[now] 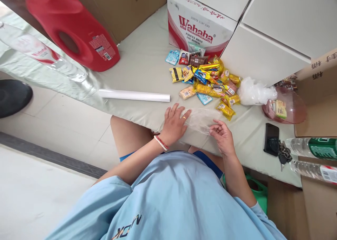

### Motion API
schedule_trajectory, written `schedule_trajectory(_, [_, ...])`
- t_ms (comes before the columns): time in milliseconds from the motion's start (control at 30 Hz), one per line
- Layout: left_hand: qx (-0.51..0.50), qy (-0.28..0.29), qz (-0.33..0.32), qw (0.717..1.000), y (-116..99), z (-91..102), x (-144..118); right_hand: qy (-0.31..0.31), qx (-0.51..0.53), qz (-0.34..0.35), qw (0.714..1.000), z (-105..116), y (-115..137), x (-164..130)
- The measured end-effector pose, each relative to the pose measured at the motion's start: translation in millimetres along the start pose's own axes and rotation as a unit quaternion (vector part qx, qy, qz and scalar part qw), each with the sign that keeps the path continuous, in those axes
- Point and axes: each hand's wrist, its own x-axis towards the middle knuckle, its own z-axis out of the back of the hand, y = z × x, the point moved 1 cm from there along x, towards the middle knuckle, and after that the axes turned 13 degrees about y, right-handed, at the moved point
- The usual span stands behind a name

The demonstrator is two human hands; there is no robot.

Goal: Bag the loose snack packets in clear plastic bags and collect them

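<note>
A thin clear plastic bag (200, 120) lies on the cloth-covered surface at the front edge, between my two hands. My left hand (173, 126) rests palm down with its fingers spread, the fingertips at the bag's left edge. On the other side, my right hand (223, 136) pinches the bag's right edge between thumb and fingers. Just beyond the bag sits a loose pile of small wrapped snacks (207, 73), mostly in yellow packets. A bunch of crumpled clear plastic bags (254, 92) lies to the right of the pile.
A white tube (134, 95) lies left of my hands, near a red jug (76, 29) and a water bottle (42, 54). Behind the snacks stands a Wahaha carton (198, 26). At right are a pink transparent bowl (295, 108), a phone (271, 139), keys (284, 154) and two bottles.
</note>
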Motion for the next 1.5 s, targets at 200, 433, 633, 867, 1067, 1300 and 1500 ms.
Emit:
schedule_trajectory(200, [-0.388, 0.093, 0.063, 0.915, 26, -1.3, 32, -0.078, 0.012, -0.038, 0.996, 27, -4, -18])
schedule_trajectory(433, [-0.531, -0.073, 0.219, 0.815, 32, -21.0, 14, -0.01, -0.076, -0.165, 0.983, 55, -13, -52])
schedule_trajectory(633, [-0.464, -0.022, 0.157, 0.871, 18, -30.3, 2, -0.021, -0.261, -0.089, 0.961, 54, -6, -20])
schedule_trajectory(867, [-0.425, -0.106, 0.289, 0.851, 38, -20.1, -10, -0.105, -0.211, -0.034, 0.971, 54, -25, 35])
schedule_trajectory(1067, [-0.03, -0.237, 0.081, 0.968, 29, 14.5, -23, -0.122, -0.226, 0.007, 0.966, 46, -19, 21])
schedule_trajectory(1300, [0.126, 0.186, -0.009, 0.974, -19, 25.6, 36, -0.095, -0.25, 0.022, 0.963, 39, -9, 2])
schedule_trajectory(1500, [0.181, 0.248, 0.052, 0.95, -18, 21.5, 41, -0.156, -0.225, -0.04, 0.961, 56, -29, -33])
